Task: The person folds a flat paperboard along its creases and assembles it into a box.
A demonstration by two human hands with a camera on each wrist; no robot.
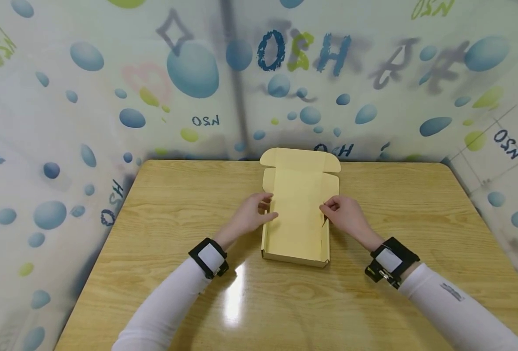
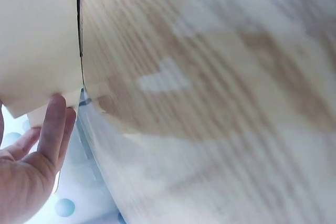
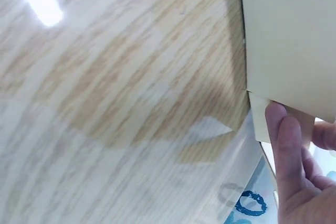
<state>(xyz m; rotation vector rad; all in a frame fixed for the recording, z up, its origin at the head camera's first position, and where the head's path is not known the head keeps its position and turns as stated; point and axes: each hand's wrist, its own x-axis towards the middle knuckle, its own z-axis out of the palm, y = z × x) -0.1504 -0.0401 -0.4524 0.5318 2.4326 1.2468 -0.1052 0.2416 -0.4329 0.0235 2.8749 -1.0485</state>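
A tan cardboard mailer box (image 1: 300, 204) lies on the wooden table with its long lid stretched toward the wall. My left hand (image 1: 254, 212) is at the box's left side, thumb over the edge and a gap between thumb and fingers. In the left wrist view its fingers (image 2: 51, 129) are nearly straight against the cardboard. On the opposite side, my right hand (image 1: 344, 214) pinches a side flap of the box. The right wrist view has its fingertips (image 3: 283, 124) on the flap's outer face, with the thumb on the other side.
The wooden table (image 1: 175, 209) extends on both sides of the box, its far edge close to a patterned cloth wall (image 1: 241, 87). Rounded flaps (image 1: 331, 162) stick out at the lid's far end. Both forearms wear strapped wrist devices (image 1: 394, 261).
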